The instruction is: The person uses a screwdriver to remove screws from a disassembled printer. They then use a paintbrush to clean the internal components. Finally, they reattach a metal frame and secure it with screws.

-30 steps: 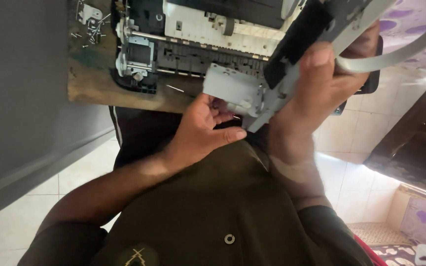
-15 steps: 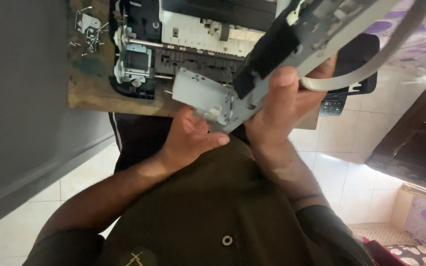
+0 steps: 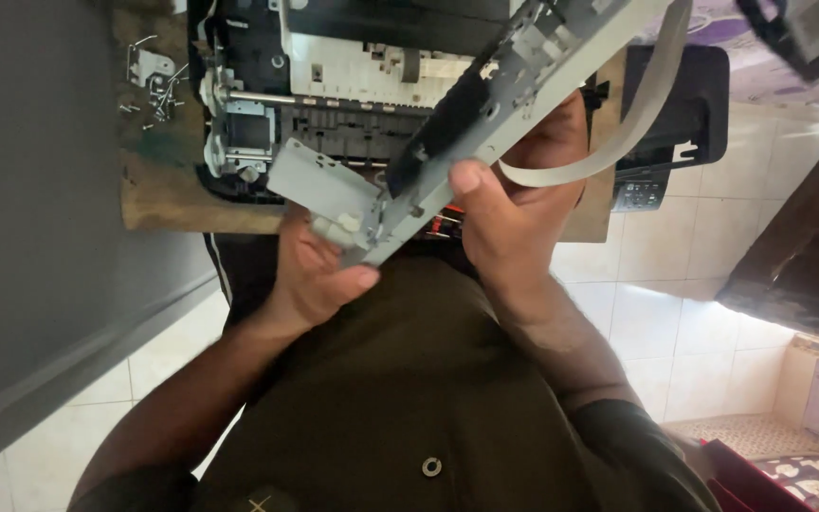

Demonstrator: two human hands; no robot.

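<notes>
I hold a long grey metal frame rail (image 3: 514, 95) tilted over my lap, with a black strip along it and a flat plate (image 3: 319, 180) at its lower end. My left hand (image 3: 310, 270) cups that lower end from beneath, fingers curled by a small white fitting. My right hand (image 3: 514, 213) is shut around the rail's middle, thumb on top. A flat white ribbon cable (image 3: 632, 133) loops down from the rail past my right hand.
A partly stripped printer body (image 3: 334, 90) lies on a wooden board (image 3: 172, 204) ahead of me. Loose screws and a small bracket (image 3: 149, 76) sit at the board's left. A black panel with a keypad (image 3: 675, 123) is on the right. Tiled floor lies below.
The rail and both hands have shifted left over the printer body. Both hands keep their hold, and the ribbon cable swings along with the rail.
</notes>
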